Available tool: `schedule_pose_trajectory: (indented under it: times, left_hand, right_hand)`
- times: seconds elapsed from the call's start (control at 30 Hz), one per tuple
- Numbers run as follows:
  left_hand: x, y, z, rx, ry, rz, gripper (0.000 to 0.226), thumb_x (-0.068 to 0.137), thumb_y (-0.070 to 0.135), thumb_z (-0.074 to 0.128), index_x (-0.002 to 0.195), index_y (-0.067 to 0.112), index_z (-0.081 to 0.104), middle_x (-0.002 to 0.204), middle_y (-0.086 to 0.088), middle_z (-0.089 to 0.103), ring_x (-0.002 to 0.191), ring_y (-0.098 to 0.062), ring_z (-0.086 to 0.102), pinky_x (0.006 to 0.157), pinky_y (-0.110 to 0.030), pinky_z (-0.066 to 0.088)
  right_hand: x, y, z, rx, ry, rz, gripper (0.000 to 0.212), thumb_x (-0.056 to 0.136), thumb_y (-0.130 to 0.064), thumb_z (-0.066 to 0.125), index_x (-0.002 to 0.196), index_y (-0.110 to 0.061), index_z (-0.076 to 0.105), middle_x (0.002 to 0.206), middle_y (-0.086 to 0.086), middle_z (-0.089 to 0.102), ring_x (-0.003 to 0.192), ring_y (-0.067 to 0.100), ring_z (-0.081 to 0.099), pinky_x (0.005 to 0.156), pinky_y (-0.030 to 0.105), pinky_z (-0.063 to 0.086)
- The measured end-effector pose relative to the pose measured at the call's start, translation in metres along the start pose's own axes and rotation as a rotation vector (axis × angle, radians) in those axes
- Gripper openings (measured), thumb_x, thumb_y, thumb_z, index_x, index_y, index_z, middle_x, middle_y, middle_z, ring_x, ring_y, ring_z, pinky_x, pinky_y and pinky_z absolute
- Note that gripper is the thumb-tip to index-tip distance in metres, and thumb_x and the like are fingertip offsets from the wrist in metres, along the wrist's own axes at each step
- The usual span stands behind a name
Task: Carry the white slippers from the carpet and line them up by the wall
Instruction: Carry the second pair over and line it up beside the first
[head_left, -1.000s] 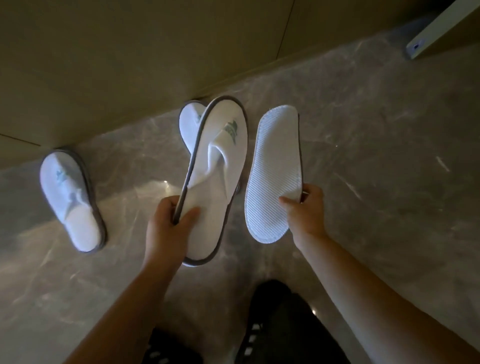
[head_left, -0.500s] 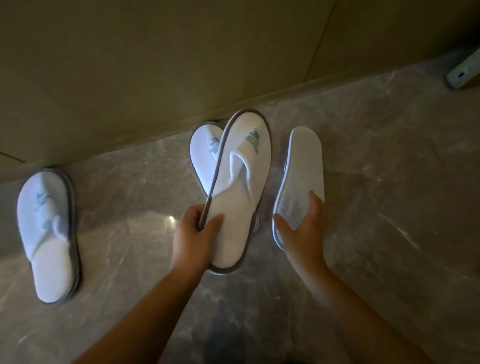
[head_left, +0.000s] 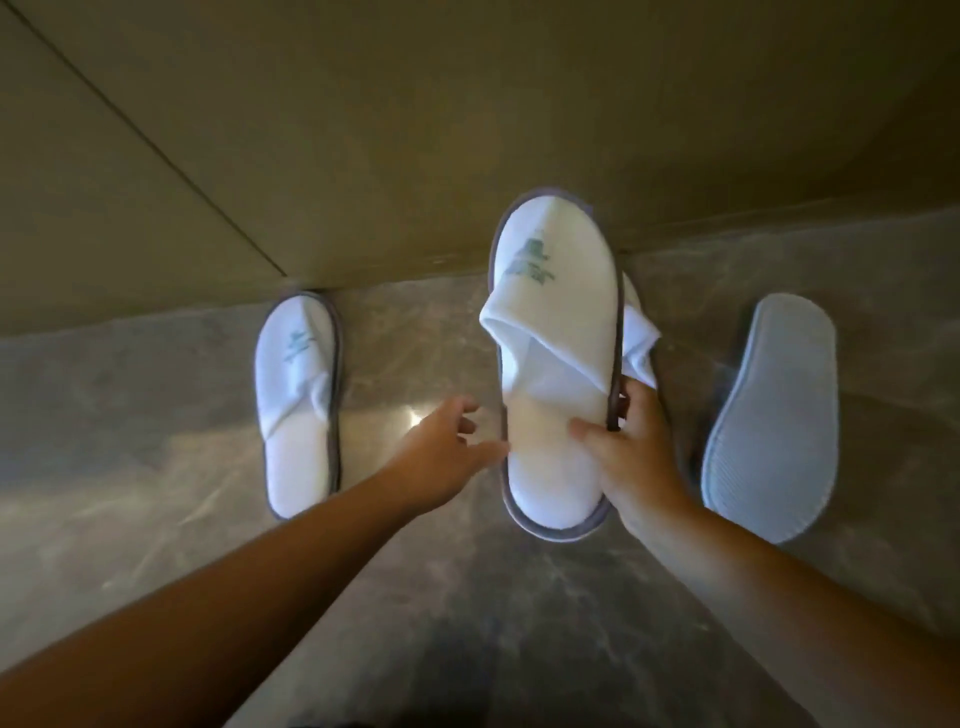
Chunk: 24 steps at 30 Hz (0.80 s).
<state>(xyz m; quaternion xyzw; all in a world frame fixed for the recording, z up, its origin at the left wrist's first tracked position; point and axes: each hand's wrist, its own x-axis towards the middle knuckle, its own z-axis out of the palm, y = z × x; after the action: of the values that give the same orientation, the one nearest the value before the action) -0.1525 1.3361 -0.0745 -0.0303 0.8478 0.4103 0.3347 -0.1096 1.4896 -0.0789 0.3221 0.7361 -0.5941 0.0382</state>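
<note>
A white slipper with grey trim (head_left: 558, 332) is held above the marble floor, toe toward the wall (head_left: 467, 130). My right hand (head_left: 636, 457) grips its right edge, thumb on the insole. My left hand (head_left: 447, 447) is beside its left edge with fingers spread, holding nothing. A second slipper (head_left: 641, 343) peeks out from behind the held one, mostly hidden. Another slipper (head_left: 298, 405) lies upright on the floor at the left, toe against the wall. At the right, one slipper (head_left: 774, 415) lies sole-up on the floor.
The beige panelled wall meets the grey marble floor (head_left: 467, 597) along a line across the middle of the view. A bright reflection sits on the floor between the left slipper and my left hand.
My right hand let go of the sole-up slipper, now lying on the floor at the right, and took hold of the middle slipper. My left hand released that slipper and opened.
</note>
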Motion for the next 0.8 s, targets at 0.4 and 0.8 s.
schedule_pose_trajectory:
  times: [0.4, 0.8]
  left_hand:
    - [0.011, -0.147, -0.081, 0.378, 0.101, -0.061, 0.082, 0.077, 0.037, 0.064, 0.139, 0.021, 0.013, 0.154, -0.006, 0.01, 0.139, -0.029, 0.013, 0.112, -0.044, 0.022]
    - [0.032, -0.199, -0.083, 0.629, 0.166, -0.014, 0.092, 0.075, 0.054, 0.057, 0.141, 0.03, -0.002, 0.154, -0.008, -0.008, 0.141, -0.035, -0.01, 0.114, -0.054, 0.005]
  right_hand:
    - [0.008, 0.045, 0.123, -0.313, -0.01, 0.045, 0.057, 0.077, -0.002, 0.062, 0.127, -0.006, 0.035, 0.13, 0.018, 0.047, 0.117, 0.032, 0.047, 0.096, 0.04, 0.041]
    - [-0.012, 0.06, 0.189, -0.867, -0.019, -0.029, 0.1, 0.066, -0.046, 0.071, 0.14, -0.012, 0.012, 0.151, 0.021, 0.01, 0.133, 0.037, 0.021, 0.107, 0.047, 0.028]
